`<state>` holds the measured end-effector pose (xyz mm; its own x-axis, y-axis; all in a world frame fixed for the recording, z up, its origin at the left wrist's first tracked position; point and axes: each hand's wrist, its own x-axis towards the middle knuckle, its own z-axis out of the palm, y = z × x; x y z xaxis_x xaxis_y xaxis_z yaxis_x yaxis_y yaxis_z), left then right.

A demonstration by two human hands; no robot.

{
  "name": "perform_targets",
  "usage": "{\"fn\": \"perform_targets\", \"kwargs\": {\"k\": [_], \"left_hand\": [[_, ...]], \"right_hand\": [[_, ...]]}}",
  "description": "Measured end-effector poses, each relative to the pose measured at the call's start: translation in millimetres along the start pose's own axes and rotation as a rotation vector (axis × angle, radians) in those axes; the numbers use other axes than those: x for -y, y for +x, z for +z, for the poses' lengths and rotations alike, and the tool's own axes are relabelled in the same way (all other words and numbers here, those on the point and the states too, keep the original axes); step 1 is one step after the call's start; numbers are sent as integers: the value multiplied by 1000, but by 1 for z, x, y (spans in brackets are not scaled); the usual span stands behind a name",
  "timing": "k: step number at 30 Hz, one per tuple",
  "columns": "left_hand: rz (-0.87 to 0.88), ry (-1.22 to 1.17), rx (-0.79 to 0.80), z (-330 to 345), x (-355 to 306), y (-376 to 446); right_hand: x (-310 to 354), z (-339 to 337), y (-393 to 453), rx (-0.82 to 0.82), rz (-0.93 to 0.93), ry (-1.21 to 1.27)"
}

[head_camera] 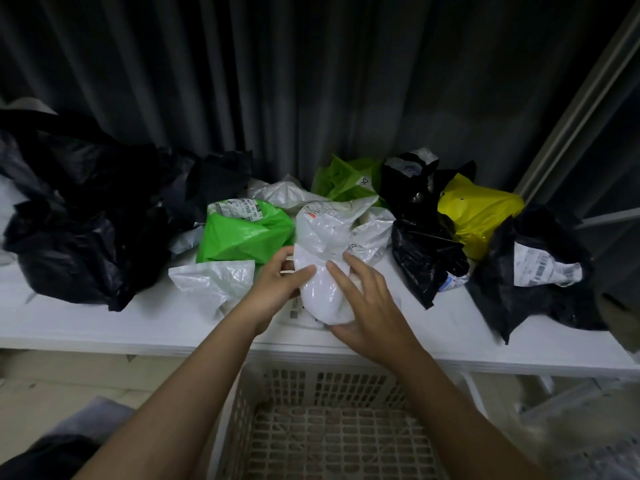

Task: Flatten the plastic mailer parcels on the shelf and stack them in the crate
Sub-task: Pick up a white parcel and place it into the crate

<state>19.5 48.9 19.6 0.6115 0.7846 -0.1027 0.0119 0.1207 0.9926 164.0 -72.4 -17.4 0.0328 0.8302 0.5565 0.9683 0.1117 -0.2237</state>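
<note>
Dark curtains [242, 81] hung behind a white shelf [104, 323] that ran across the middle of the frame. On the shelf's front edge, in the middle, lay a puffy white parcel [323, 271]. Both hands were on it. The left hand [277, 289] had its fingers curled round the parcel's left side and held it. The right hand [367, 306] lay on the parcel's right side with its fingers spread, and its thumb was tucked under the near end. The parcel still looked fat, so I think it was not flat yet. Just to its left sat a bright green parcel [246, 233], with a crumpled white bag [214, 278] in front of that. A big heap of black bags [79, 216] filled the left of the frame. To the right were a black parcel [426, 258], a yellow parcel [481, 216] and another black parcel with a label [540, 271]. Below the shelf, at the bottom middle, stood a crate [242, 410] with a holey bottom and nothing in it. The parcel was close to the edge, so a hard push could slide it off before it was flat. The plastic looked slippery, so it might slip out sideways. If air stayed trapped inside, it could puff up again and the stack might wobble.
</note>
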Motion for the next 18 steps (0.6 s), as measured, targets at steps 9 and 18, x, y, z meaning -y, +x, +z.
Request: {"fn": "perform_targets", "kwargs": {"k": [9, 18], "left_hand": [[212, 44, -71, -16, 7, 0], [110, 10, -124, -41, 14, -12]], "right_hand": [[-15, 5, 10, -114, 399, 312], [7, 15, 16, -219, 240, -38]]}}
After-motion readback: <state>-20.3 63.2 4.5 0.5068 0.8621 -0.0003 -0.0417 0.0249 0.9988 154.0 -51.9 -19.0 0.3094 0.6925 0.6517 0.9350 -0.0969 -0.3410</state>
